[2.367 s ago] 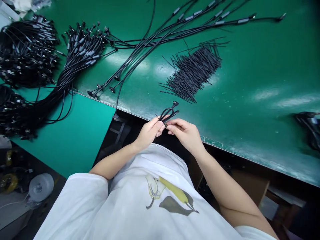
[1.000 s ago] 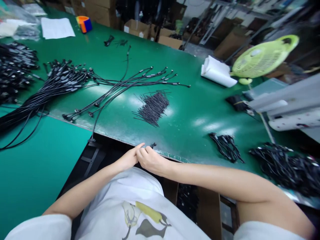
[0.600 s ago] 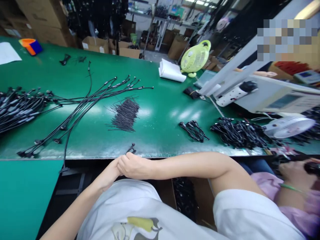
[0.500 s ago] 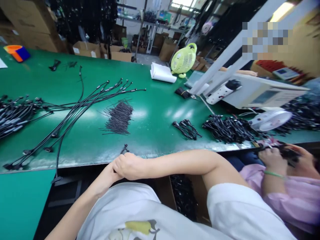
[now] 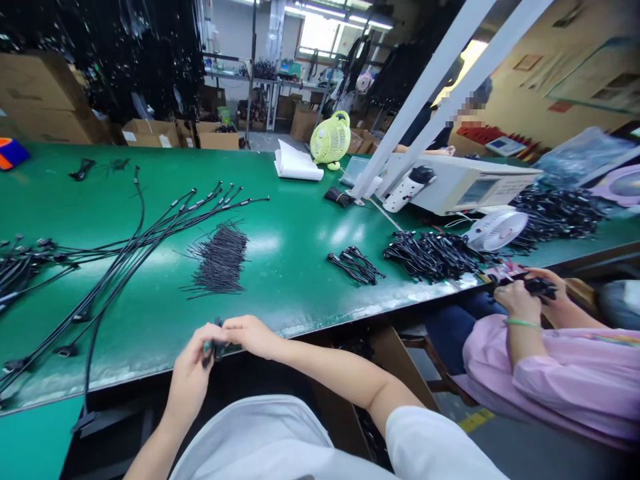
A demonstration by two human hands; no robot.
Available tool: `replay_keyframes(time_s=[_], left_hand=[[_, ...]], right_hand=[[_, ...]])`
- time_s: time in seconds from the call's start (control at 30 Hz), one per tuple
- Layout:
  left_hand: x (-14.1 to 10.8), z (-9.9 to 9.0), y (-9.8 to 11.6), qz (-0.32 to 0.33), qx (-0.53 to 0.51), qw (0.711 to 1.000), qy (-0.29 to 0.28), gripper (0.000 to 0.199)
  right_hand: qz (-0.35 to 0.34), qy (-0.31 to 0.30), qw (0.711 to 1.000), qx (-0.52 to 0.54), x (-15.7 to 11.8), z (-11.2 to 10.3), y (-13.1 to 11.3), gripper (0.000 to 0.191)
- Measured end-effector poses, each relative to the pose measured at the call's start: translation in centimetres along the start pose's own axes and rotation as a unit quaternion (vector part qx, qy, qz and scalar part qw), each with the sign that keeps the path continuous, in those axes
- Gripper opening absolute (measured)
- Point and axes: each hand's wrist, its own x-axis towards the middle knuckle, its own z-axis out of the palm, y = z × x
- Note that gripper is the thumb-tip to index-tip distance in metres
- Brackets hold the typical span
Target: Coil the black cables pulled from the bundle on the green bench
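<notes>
A green table [image 5: 290, 267] spans the scene, with a seated co-worker [image 5: 565, 363] at its right. Long cables [image 5: 125, 257] lie stretched out on the left, probably to keep them from tangling. A big cable pile [image 5: 430, 257] sits to the right, nearer the co-worker. The heap of thin black strips [image 5: 223, 260] lies just beyond the hands, seemingly for easy reach. Right of it is a small cable group [image 5: 356, 265], apart from the big pile, perhaps to keep the two separate. At the near edge, the left hand [image 5: 187, 370] grips a small dark bundle [image 5: 216, 348], likely steadying it, while the right hand's fingers pinch its upper part.
</notes>
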Motion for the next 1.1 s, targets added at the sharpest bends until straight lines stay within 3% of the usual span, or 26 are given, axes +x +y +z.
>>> replay_keyframes(time_s=[0.07, 0.13, 0.2, 0.3, 0.37, 0.43, 0.5, 0.6, 0.67, 0.77, 0.87, 0.93, 1.0, 1.1], left_hand=[[-0.7, -0.2, -0.3, 0.063, 0.093, 0.984, -0.136, 0.016], [-1.2, -0.1, -0.8, 0.038, 0.14, 0.967, -0.21, 0.023], [-1.2, 0.2, -1.1, -0.048, 0.132, 0.971, -0.194, 0.028], [-0.3, 0.1, -1.1, -0.145, 0.039, 0.983, -0.101, 0.042], [0.4, -0.3, -0.4, -0.176, -0.011, 0.983, -0.042, 0.045], [0.7, -0.9, 0.5, -0.161, -0.018, 0.987, 0.0, 0.041], [0.4, -1.4, 1.3, -0.079, 0.028, 0.996, 0.017, 0.035], [-0.9, -1.3, 1.9, 0.048, 0.141, 0.988, -0.032, 0.031], [-1.9, -0.5, 1.8, 0.054, 0.179, 0.977, -0.103, 0.036], [-2.0, 1.0, 0.8, -0.037, 0.155, 0.976, -0.149, 0.047], [-0.4, 1.2, 0.1, -0.143, 0.046, 0.983, -0.108, 0.065], [0.4, 0.6, 0.5, -0.175, -0.022, 0.981, -0.08, 0.073], [0.4, -0.1, 1.6, -0.13, -0.032, 0.988, -0.073, 0.073], [-0.5, -0.4, 3.1, -0.017, 0.016, 0.991, -0.128, 0.071]], right_hand=[[0.015, 0.022, 0.999, 0.019, 0.3, -1.5, 0.1, 0.02], [0.013, 0.042, 0.999, 0.027, 0.0, -2.9, -0.6, 0.02], [-0.009, 0.03, 0.999, 0.028, -1.0, -3.5, -1.7, 0.021], [-0.095, -0.042, 0.994, -0.042, -2.7, -2.7, -3.2, 0.022], [-0.135, -0.069, 0.98, -0.13, -3.4, -1.9, -3.6, 0.022], [-0.135, -0.064, 0.97, -0.189, -3.4, -1.4, -3.6, 0.024], [-0.11, -0.044, 0.976, -0.181, -2.9, -1.5, -3.3, 0.023], [-0.07, 0.012, 0.99, -0.12, -1.8, -2.8, -2.9, 0.022], [-0.061, 0.044, 0.993, -0.096, -1.6, -3.7, -3.0, 0.024], [-0.074, 0.053, 0.993, -0.08, -2.0, -3.9, -3.7, 0.028], [-0.103, -0.017, 0.993, -0.056, -2.9, -3.0, -3.8, 0.032], [-0.11, -0.067, 0.99, -0.054, -3.3, -2.4, -3.4, 0.034], [-0.101, -0.076, 0.99, -0.065, -3.2, -1.9, -2.8, 0.034], [-0.077, -0.016, 0.994, -0.074, -2.3, -2.2, -2.1, 0.036]])
